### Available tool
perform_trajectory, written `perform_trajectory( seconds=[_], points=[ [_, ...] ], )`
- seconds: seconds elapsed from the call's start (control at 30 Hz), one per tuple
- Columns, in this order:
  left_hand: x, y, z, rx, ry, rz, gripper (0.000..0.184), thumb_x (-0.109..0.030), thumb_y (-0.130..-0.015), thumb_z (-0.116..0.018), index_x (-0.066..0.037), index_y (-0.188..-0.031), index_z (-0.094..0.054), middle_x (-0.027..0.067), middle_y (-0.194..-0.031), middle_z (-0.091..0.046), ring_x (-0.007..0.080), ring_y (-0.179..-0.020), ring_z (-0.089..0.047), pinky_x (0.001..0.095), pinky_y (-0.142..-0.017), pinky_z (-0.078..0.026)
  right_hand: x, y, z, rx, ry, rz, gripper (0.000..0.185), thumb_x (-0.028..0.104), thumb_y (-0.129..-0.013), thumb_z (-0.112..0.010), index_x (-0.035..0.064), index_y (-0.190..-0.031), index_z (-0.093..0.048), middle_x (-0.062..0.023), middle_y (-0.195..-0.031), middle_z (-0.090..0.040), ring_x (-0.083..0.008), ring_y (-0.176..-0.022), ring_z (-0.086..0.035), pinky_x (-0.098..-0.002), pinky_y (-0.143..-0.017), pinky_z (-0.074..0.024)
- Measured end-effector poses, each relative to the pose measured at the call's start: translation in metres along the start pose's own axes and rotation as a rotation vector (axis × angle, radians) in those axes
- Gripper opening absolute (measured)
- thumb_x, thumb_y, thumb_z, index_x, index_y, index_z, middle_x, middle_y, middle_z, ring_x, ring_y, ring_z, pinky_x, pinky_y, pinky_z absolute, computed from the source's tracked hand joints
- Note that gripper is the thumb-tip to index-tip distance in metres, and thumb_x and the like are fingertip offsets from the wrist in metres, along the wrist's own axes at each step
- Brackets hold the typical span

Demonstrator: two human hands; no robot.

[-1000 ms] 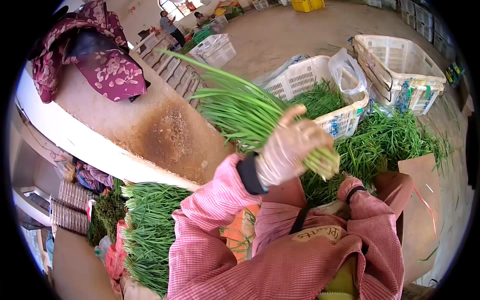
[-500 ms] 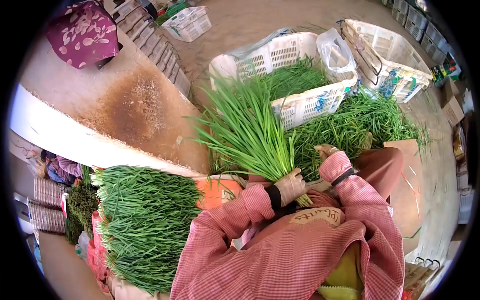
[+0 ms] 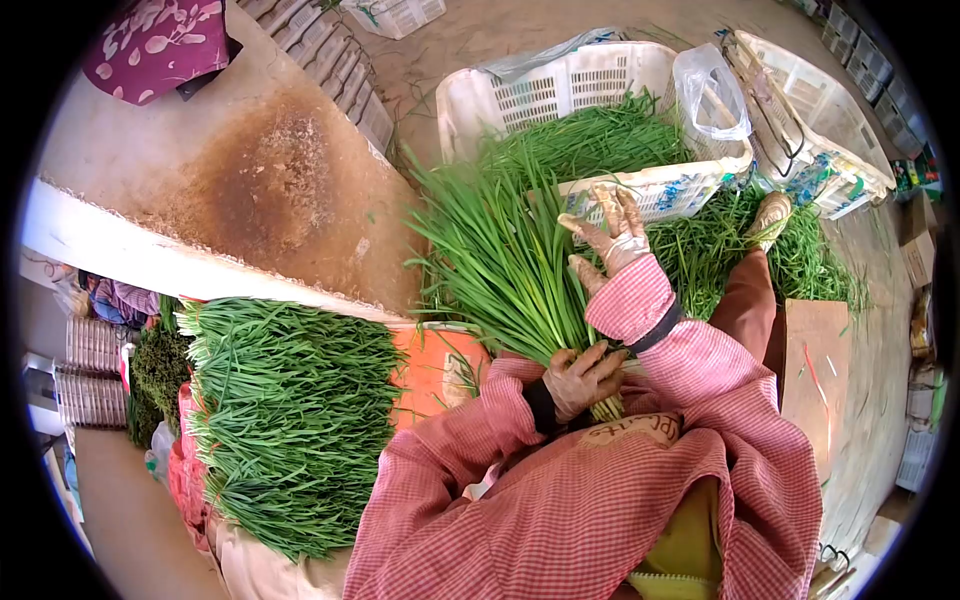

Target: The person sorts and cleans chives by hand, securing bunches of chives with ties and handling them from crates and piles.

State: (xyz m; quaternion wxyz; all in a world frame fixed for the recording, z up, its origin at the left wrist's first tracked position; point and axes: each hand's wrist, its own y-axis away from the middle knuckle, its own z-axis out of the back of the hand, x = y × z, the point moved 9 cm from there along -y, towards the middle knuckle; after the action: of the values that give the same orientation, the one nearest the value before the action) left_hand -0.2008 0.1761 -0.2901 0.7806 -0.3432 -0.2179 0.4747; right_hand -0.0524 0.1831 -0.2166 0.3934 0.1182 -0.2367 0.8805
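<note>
Right hand (image 3: 612,240), previously low near the knee, has risen beside the leaves of the green bunch (image 3: 520,270), fingers now spread. Left hand (image 3: 580,382) has lowered the bunch toward the lap. Right leg (image 3: 747,300) now extends farther outward.

Smock (image 3: 580,520): pink-and-white gingham is covering the torso, falling in loose folds
Sleeves (image 3: 440,450): the same check is running down both arms
Bands (image 3: 661,327): dark strips are circling both sleeves near their ends
Patch (image 3: 632,431): a tan shape is bearing dark lettering
Olive cloth (image 3: 690,540): a pale seam is crossing it
Trousers (image 3: 745,295): plain reddish brown is covering one leg
Shoe (image 3: 771,218): beige is showing
</note>
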Motion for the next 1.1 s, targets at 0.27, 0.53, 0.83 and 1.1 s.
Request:
perform_trajectory(
  seconds=[0.27, 0.53, 0.83, 1.1],
  points=[
    [0.004, -0.002, -0.007, 0.149, 0.001, 0.007, 0.012, -0.032, -0.064, -0.061, -0.031, -0.076, -0.06, -0.0127, -0.112, -0.051, 0.0103, -0.113, -0.037, 0.0366, -0.094, -0.018, -0.05, 0.019, -0.061, 0.116, -0.523, -0.139, 0.016, 0.013, -0.067, -0.071, 0.0075, -0.079, -0.063, -0.0119, -0.13, -0.04, -0.0323, -0.127, -0.024, -0.0404, -0.104, -0.0211],
    [0.009, -0.019, -0.009, 0.173, 0.003, 0.005, 0.009, -0.033, -0.063, -0.064, -0.031, -0.069, -0.058, -0.0134, -0.109, -0.053, 0.011, -0.114, -0.038, 0.0397, -0.097, -0.015, -0.106, 0.071, 0.006, -0.395, -0.598, -0.532, 0.007, 0.01, -0.083, -0.051, 0.0073, -0.088, -0.055, -0.0098, -0.11, -0.051, -0.0238, -0.105, -0.044, -0.0368, -0.089, -0.0357],
    [-0.002, -0.018, -0.025, 0.361, 0.157, -0.142, 0.01, -0.028, -0.058, -0.064, -0.027, -0.067, -0.06, -0.0104, -0.104, -0.055, 0.0124, -0.11, -0.044, 0.0427, -0.097, -0.017, -0.079, 0.023, 0.027, -0.042, 0.175, -0.212, 0.055, 0.012, -0.069, -0.065, 0.0203, -0.121, -0.049, -0.0097, -0.142, -0.02, -0.0304, -0.131, -0.013, -0.043, -0.104, -0.0184],
    [-0.002, -0.007, -0.026, 0.326, 0.137, -0.137, 0.008, -0.028, -0.06, -0.06, -0.028, -0.067, -0.059, -0.0124, -0.095, -0.054, 0.0107, -0.094, -0.045, 0.0424, -0.093, -0.021, -0.023, 0.004, -0.084, 0.836, 0.161, -0.12, 0.031, 0.045, -0.069, -0.063, 0.0249, -0.093, -0.066, -0.0083, -0.144, -0.015, -0.0302, -0.133, -0.001, -0.0427, -0.105, -0.0125]
  ],
)
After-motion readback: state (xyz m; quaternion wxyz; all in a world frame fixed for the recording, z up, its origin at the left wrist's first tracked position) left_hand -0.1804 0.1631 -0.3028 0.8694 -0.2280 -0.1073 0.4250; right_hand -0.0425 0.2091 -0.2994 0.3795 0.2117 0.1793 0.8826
